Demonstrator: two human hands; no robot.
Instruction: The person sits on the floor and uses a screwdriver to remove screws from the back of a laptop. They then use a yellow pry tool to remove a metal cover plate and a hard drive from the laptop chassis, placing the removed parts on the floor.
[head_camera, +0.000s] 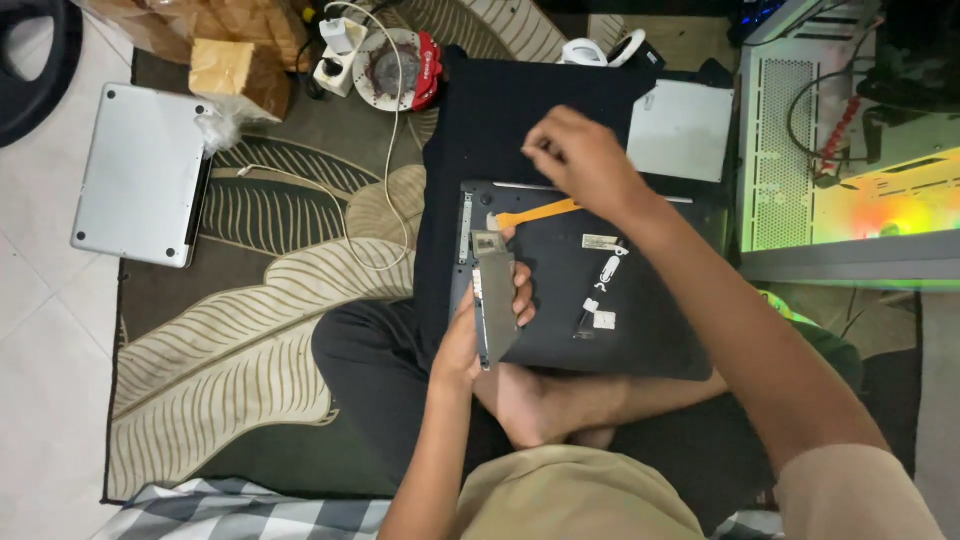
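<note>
I sit cross-legged on a rug with an opened dark laptop (600, 345) upside down in front of me. My left hand (470, 335) grips a flat grey metal drive caddy (495, 295), held upright over the laptop's left edge. My right hand (580, 160) hovers above the laptop's far edge, fingertips pinched together; whether something small sits between them is too small to tell. An orange plastic pry tool (535, 212) lies on the laptop just below that hand. A black cloth (500, 110) lies under and behind the laptop.
A silver laptop (140, 175) lies closed on the left at the rug's edge. A white charger and cable (345, 50), a round red-and-white object (395, 70) and a brown paper bag (240, 70) sit at the back. A lit computer case (850, 170) stands on the right.
</note>
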